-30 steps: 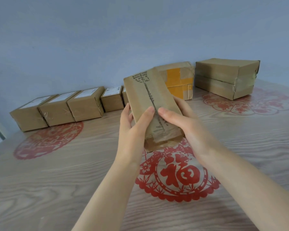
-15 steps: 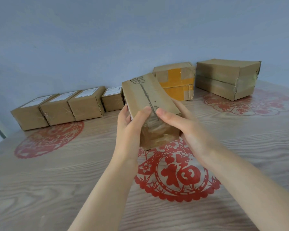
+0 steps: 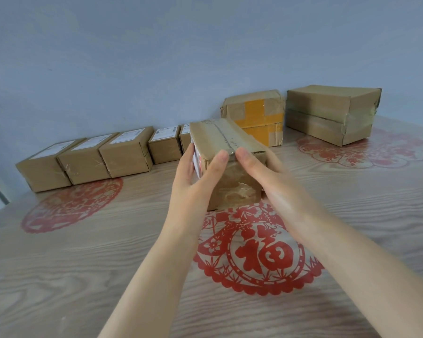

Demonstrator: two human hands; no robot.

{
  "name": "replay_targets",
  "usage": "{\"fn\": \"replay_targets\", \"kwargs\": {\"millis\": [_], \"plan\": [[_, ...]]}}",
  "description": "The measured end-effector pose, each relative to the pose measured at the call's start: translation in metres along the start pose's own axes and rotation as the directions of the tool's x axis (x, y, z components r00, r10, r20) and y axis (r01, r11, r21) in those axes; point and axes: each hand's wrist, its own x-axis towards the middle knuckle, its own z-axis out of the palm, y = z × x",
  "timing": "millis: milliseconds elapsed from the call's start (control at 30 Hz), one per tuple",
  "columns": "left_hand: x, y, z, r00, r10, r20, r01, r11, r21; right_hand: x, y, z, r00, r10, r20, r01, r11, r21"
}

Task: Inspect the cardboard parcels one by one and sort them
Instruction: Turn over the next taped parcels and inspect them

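Observation:
A long brown taped parcel [image 3: 220,140] is held level just above the table, its near end toward me. My left hand [image 3: 193,181] grips its left side, thumb on the top edge; a white and red label shows behind the fingers. My right hand [image 3: 274,176] grips the right side, thumb on top beside the tape seam. Against the wall at the left stands a row of several small labelled parcels [image 3: 125,152]. At the back right sit a parcel with orange tape [image 3: 257,115] and a large plain parcel [image 3: 332,113].
The wooden table [image 3: 83,276] carries red paper-cut decorations: one under the held parcel [image 3: 257,252], one at the left [image 3: 71,206], one at the right [image 3: 376,152]. A blue-grey wall backs the table.
Both hands have tipped the held parcel from a steep tilt down to level and lowered it toward the table. The other parcels have not moved.

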Motion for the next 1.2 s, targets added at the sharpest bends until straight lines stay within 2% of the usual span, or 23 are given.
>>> {"fn": "replay_targets", "kwargs": {"millis": [200,367,533,667,733,900,1067,1133,1200], "plan": [[0.0033,-0.0059,-0.0038,0.998,0.014,-0.065,-0.015,1.0,-0.015,0.0003,0.0019,-0.0012,0.999,-0.045,0.019,0.045,0.999,-0.02],[0.0046,-0.0075,-0.0039,0.999,0.033,-0.019,-0.031,0.997,0.065,0.0027,0.0039,-0.0025,0.995,-0.091,-0.03,0.089,0.995,-0.05],[0.0048,-0.006,-0.0059,0.992,0.033,-0.124,-0.021,0.995,0.097,0.0002,0.0037,-0.0003,0.992,-0.12,0.023,0.123,0.98,-0.16],[0.0016,-0.0037,-0.0021,0.995,0.014,-0.097,-0.001,0.991,0.131,0.0012,0.0051,-0.0008,0.988,-0.145,-0.056,0.132,0.972,-0.193],[0.0009,-0.0072,0.001,0.995,0.014,-0.101,0.002,0.988,0.152,0.0017,0.0049,-0.0022,0.987,-0.143,-0.076,0.126,0.973,-0.193],[0.0028,-0.0077,-0.0059,0.989,-0.023,-0.147,0.037,0.995,0.095,-0.0005,0.0031,0.0014,0.995,-0.101,0.022,0.103,0.964,-0.245],[0.0019,-0.006,-0.0053,0.996,-0.041,-0.08,0.051,0.99,0.133,0.0004,0.0026,0.0001,0.99,-0.113,-0.079,0.093,0.971,-0.222],[0.001,-0.0057,-0.0051,0.997,-0.033,-0.072,0.043,0.988,0.148,-0.0003,0.001,-0.0014,0.993,-0.098,-0.063,0.085,0.979,-0.185],[0.0006,-0.0036,-0.0062,0.995,-0.037,-0.092,0.048,0.991,0.124,-0.001,0.0006,-0.0008,0.995,-0.094,-0.029,0.085,0.97,-0.227]]}}
